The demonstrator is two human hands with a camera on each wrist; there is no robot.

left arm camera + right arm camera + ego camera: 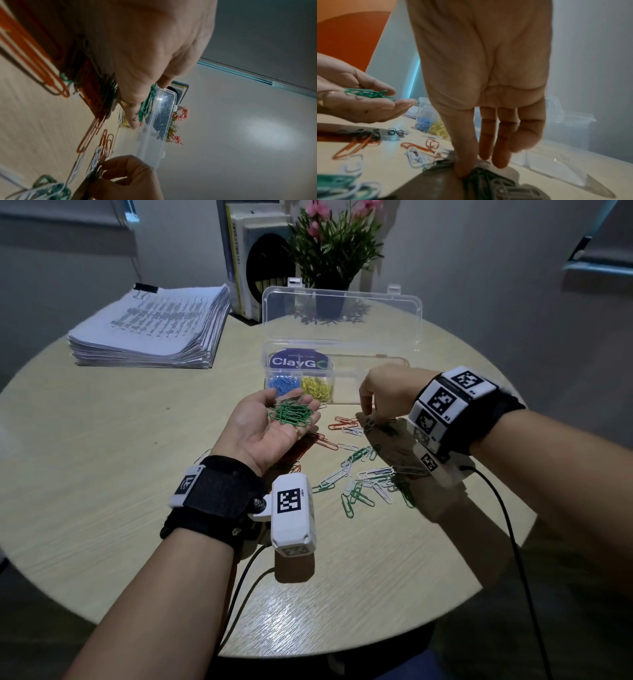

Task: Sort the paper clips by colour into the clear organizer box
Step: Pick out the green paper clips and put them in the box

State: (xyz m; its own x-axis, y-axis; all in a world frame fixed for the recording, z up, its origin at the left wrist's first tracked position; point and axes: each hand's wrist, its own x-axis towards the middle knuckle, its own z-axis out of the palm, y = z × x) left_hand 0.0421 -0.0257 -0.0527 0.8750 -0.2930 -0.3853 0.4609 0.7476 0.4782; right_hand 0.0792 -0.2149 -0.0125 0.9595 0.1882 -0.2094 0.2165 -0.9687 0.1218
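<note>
My left hand (274,412) is held palm up above the table, fingers relaxed, carrying a small heap of green paper clips (291,414) (368,93). The clear organizer box (373,361) stands just beyond it with its lid upright. Its front compartments hold blue clips (282,383) and yellow clips (318,388). My right hand (371,419) reaches down to the table in front of the box. Its thumb and fingertips (106,167) pinch a clip that looks dark green in the shadow (479,178). Loose orange (342,421), white (342,470) and green clips (356,494) lie scattered between my hands.
A thick stack of printed paper (154,326) lies at the back left of the round wooden table (102,474). Books (253,268) and a potted plant with pink flowers (332,251) stand behind the box. Wrist-camera cables (513,525) trail over the near table edge.
</note>
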